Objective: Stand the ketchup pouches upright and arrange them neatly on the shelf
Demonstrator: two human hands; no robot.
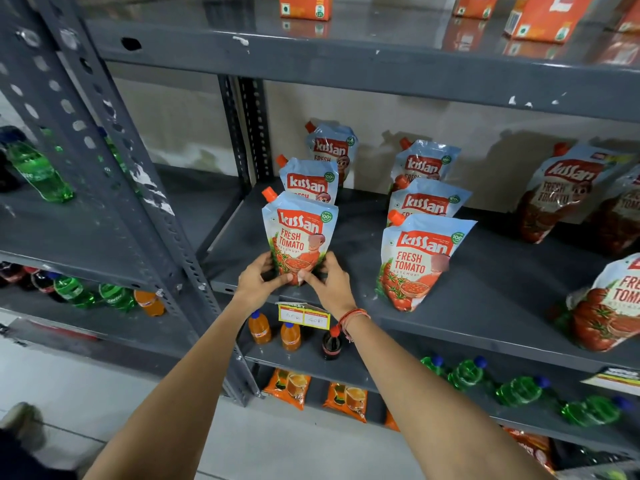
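Observation:
A blue and red ketchup pouch [298, 233] with an orange cap stands upright at the front left of the grey shelf [491, 282]. My left hand [258, 284] and my right hand [330, 282] both grip its base from either side. Two more pouches [308, 180] stand in a row behind it. A second row of three upright pouches [420, 258] stands to the right. Further right, larger pouches [561, 192] lean against the wall, and one [609, 306] leans near the front edge.
A price tag [304, 316] hangs on the shelf's front edge below my hands. Orange and cola bottles [289, 336] stand on the shelf beneath, with green bottles [519, 389] lying to the right. Orange cartons [304, 6] sit on the shelf above. A perforated steel upright [149, 188] stands at left.

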